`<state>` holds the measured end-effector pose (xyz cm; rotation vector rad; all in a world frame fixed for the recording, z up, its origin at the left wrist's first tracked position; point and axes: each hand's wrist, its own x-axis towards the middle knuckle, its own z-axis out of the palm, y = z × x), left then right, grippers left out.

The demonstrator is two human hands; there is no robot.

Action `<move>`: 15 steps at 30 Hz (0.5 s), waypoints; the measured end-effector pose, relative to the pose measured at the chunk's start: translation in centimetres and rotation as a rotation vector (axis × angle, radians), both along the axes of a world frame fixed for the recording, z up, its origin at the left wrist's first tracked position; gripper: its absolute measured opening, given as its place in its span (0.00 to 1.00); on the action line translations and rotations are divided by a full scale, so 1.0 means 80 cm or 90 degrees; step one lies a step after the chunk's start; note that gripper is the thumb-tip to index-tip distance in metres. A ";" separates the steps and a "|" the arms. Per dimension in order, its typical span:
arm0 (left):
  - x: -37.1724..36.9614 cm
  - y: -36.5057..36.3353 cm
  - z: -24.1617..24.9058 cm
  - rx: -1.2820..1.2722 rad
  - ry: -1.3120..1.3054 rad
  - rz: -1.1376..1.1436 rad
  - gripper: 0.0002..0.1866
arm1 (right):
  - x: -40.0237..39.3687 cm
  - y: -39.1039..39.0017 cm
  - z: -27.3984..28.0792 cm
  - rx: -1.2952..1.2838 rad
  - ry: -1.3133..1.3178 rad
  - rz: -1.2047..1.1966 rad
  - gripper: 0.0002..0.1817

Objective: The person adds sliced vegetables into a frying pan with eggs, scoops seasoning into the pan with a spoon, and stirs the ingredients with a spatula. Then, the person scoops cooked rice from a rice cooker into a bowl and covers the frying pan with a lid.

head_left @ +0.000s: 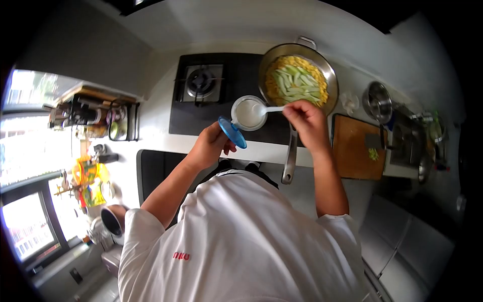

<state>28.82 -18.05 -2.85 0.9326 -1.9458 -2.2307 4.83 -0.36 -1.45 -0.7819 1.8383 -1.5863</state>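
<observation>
White shirt (251, 226), foremost. In right fingers (289, 111), pinched: white spoon (273, 108), dipped in jar (251, 128). In left fingers (230, 146), pinched: blue lid (231, 132), tilted beside jar.

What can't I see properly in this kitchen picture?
All in the head view:
What's under the pan: the pan covers it.
Some fingers of the left hand: partly behind the blue lid.
What the white stuff in the tub is: too little detail to tell.
What's outside the window: too bright.
What the colourful things on the left are: small and blurry.
</observation>
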 end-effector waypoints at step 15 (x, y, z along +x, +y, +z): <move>0.243 -0.066 0.007 0.119 0.061 0.362 0.19 | 0.158 -0.163 0.010 0.000 0.187 0.298 0.08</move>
